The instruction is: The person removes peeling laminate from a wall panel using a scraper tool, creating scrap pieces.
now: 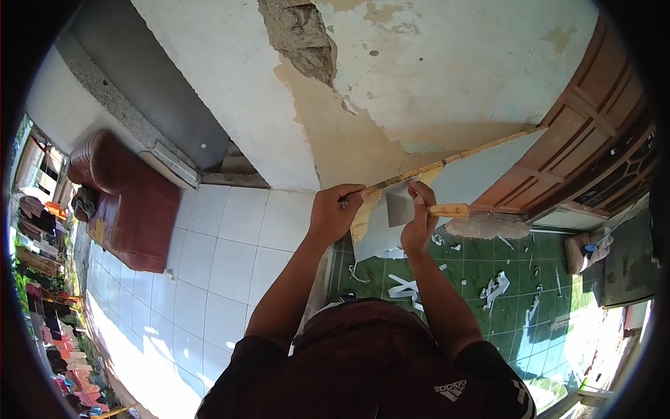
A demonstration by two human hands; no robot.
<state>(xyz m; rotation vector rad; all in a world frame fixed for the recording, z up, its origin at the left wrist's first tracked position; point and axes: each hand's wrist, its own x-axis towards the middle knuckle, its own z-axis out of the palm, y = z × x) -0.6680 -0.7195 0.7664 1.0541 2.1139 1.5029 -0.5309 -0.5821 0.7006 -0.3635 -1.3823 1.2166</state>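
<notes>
My left hand (pixel 337 213) is closed, thumb and fingers pinched at the near end of a long, thin brown strip (pixel 460 152) that slants up to the right across the wall. My right hand (pixel 419 222) is wrapped around a scraper with a wooden handle (pixel 450 209); its flat metal blade (pixel 400 209) points left, toward my left hand. Right behind the blade is a pale blue surface (pixel 373 236) with a ragged yellowish border, just under the strip. Above both hands the wall (pixel 363 133) shows patches of peeled paint.
Rough masonry shows through a hole (pixel 303 38) higher up. White scraps (pixel 495 288) litter the green tiled floor (pixel 460 276). White tiles (pixel 230 216) and a worn red sofa (pixel 132 202) lie left. A brown panelled wooden door (pixel 558 146) stands at the right.
</notes>
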